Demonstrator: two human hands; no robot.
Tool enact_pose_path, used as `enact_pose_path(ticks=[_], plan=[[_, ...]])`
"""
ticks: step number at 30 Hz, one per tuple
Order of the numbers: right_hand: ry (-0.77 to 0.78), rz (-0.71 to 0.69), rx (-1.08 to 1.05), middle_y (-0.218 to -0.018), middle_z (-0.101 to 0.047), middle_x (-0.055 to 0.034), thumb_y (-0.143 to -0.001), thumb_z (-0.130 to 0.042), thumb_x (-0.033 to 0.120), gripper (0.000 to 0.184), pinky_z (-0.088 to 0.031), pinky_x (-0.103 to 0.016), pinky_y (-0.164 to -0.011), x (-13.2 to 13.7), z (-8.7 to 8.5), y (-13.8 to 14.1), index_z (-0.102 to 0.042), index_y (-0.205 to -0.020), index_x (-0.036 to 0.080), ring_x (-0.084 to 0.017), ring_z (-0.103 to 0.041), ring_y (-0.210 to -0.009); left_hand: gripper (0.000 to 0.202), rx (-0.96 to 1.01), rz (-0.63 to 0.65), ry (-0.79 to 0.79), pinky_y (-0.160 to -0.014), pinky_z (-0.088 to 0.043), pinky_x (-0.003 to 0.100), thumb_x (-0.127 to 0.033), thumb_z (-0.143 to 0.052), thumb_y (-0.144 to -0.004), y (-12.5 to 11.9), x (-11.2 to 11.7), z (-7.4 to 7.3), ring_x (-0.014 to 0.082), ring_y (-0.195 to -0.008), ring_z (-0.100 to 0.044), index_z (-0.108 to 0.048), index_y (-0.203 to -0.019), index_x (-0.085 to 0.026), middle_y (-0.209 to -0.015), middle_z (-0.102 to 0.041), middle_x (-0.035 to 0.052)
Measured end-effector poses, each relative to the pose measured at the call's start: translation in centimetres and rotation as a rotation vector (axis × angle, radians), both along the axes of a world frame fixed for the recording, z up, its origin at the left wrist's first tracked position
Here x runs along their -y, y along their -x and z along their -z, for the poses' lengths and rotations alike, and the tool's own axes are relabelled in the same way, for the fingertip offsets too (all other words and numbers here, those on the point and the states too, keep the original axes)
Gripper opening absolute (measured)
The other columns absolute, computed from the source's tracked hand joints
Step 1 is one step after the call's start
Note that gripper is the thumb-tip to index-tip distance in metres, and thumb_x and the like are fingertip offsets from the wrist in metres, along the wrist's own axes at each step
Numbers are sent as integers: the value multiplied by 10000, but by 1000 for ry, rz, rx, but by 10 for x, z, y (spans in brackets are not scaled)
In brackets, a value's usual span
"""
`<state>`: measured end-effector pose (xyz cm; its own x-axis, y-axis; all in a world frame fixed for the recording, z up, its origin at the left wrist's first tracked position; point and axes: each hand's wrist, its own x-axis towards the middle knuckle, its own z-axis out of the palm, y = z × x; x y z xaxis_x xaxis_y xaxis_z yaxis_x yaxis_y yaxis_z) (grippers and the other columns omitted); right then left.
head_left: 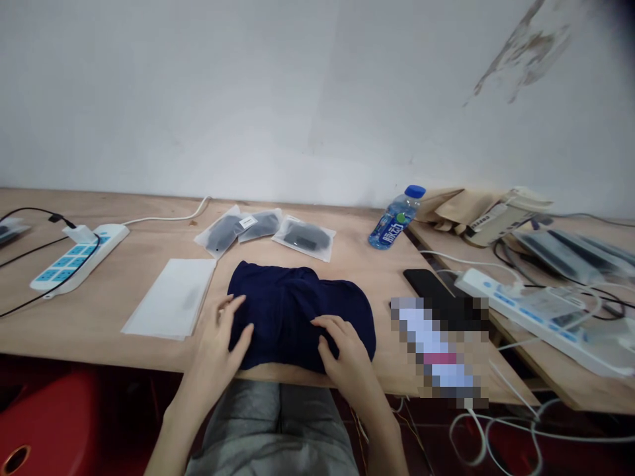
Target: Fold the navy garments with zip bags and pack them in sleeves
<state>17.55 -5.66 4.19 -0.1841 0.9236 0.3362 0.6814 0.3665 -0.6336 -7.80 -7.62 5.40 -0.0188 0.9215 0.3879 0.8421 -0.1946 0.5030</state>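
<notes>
Lying near the front edge of the table [149, 241], right before the seated person, a dark blue cloth [290, 307] sits between both hands, probably because that spot lets each reach it without stretching. The left hand [215, 340] is at the cloth's left side, its thumb and fingers apart, with blue fabric showing in the gap; the right hand [350, 360] curves over the near right part, thumb also parted from the fingers. Neither seems to pinch the fabric; the loose, spread posture suggests light steadying or smoothing. White sheets [171, 297], perhaps flat sleeves, lie just left of the cloth, within easy reach, while three clear packets [303, 239] with dark contents rest beyond it, seemingly set back to leave room. The bottle [394, 221] stands tilted in this view, likely from lens distortion. How firmly the fingertips press cannot be told, and the left hand's outer fingers are partly hidden. Folds obscure the cloth's full shape and layers, the packets' contents are indistinct, and pixelation masks a bright device [431, 347] on the right.
</notes>
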Motion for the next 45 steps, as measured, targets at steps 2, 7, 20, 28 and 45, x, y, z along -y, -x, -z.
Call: enact_pose_path(ticks=[2,7,20,28,45], plan=[[-5,-14,34,-1115,-645,-71,-828,-450,100,318,-480,-405,-902,1,0,1,-642,-1045,230,-232,-586,-1009,468,-37,117,-15,-1055,-421,446,-362,-573,-888,-14,2,-1,286,-1300,-459,-487,-1339,-272,-1400,-443,106],[-8,-30,86,-1109,-618,-89,-805,-464,66,344,-488,-419,-899,2,3,7,-635,-1062,217,-242,-570,-1016,518,-126,200,9,-953,-479,464,-261,-693,-775,-55,0,14,319,-1193,-503,-544,-1270,-232,-1272,-509,121],[-24,-5,50,-1078,-618,-98,-885,-483,176,307,-517,-421,-863,-1,10,5,-561,-1179,213,-252,-588,-988,444,484,-232,11,-709,-528,306,-475,-652,-826,3,-25,15,215,-892,-668,-608,-1196,-234,-1004,-685,68],[-41,55,19,-1023,-591,-85,-843,-456,150,620,-534,-347,-750,-9,10,21,-377,-1454,224,-227,-611,-892,452,749,-307,0,-666,-535,259,-518,-697,-745,39,-11,42,178,-799,-673,-641,-1040,-180,-894,-680,56],[-37,235,-2,-1034,-701,-81,-888,-405,240,303,-516,-371,-794,-18,17,-3,-651,-1061,201,-239,-670,-909,429,179,-126,-30,-1079,-422,451,-188,-425,-857,104,10,48,251,-1252,-526,-563,-1259,-242,-1331,-526,95]])
